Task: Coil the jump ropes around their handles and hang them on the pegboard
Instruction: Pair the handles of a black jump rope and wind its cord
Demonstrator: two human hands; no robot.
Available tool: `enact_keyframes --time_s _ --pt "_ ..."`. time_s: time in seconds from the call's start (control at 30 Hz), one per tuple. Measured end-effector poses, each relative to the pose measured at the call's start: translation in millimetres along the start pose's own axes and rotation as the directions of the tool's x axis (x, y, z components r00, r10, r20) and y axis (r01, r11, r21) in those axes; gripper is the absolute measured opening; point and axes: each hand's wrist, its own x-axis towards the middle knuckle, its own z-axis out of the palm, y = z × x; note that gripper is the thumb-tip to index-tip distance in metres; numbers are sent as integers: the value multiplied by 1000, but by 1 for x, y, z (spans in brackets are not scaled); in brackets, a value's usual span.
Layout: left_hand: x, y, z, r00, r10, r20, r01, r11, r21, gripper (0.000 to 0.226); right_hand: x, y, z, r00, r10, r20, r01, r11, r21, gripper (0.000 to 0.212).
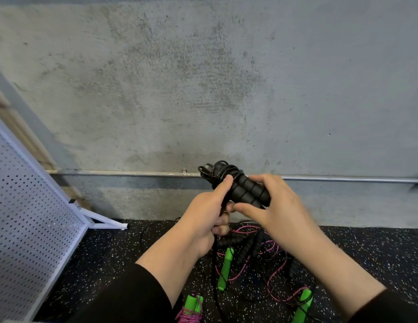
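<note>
My right hand (276, 206) grips the two black handles (249, 191) side by side in front of the concrete wall (203, 78), black rope (218, 172) wound round their far ends. My left hand (209, 219) pinches the rope's loose length just below them, above the jump ropes (245, 259) on the speckled floor (114, 250), the pegboard (23, 217) leaning at my left

You get one head-worn wide-angle view, looking forward and down, close over your hands, facing the concrete wall (203, 78) where it meets the speckled floor (366, 248).
</note>
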Motion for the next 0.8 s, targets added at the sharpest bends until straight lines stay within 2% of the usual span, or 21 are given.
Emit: enact_keyframes --time_s 0.07,0.1,0.17,0.23,0.3,0.37,0.47,0.57,0.63,0.67,0.73,0.8 --pt "1 0 -1 999 27 32 -27 1000 -3 41 2 1 -3 985 169 38 -172 938 302 20" --pt "1 0 -2 997 42 58 -42 999 -2 41 3 1 -5 960 261 100 -277 847 454 28" --pt "0 1 -2 993 79 91 -80 997 9 41 3 -1 -8 862 371 347 -505 552 664 49" --pt "0 2 -2 990 106 89 -110 993 50 41 2 -5 -12 752 348 559 -655 308 690 57" --pt "0 2 -2 991 110 79 -116 990 77 42 1 -4 -14 698 311 645 -713 218 667 57" --pt "0 2 -3 992 98 79 -104 991 81 42 2 -1 -14 700 281 657 -712 194 675 57" --pt "-2 3 -4 994 68 88 -76 993 92 44 4 2 -12 775 292 560 -627 249 738 49" --pt "-3 6 -5 997 8 83 -17 993 117 49 6 3 -10 880 333 339 -465 465 753 36" --pt "-4 7 -5 997 -16 77 5 990 140 63 7 3 -10 907 351 234 -407 579 707 32" --pt "-4 8 -5 997 -27 77 15 989 148 69 6 3 -10 915 362 179 -386 656 649 28" --pt "-2 7 -6 995 -53 79 40 986 160 74 6 3 -12 944 322 70 -322 855 407 29" --pt "-1 5 -5 995 -72 71 61 986 152 79 7 3 -13 966 253 58 -260 939 225 42"
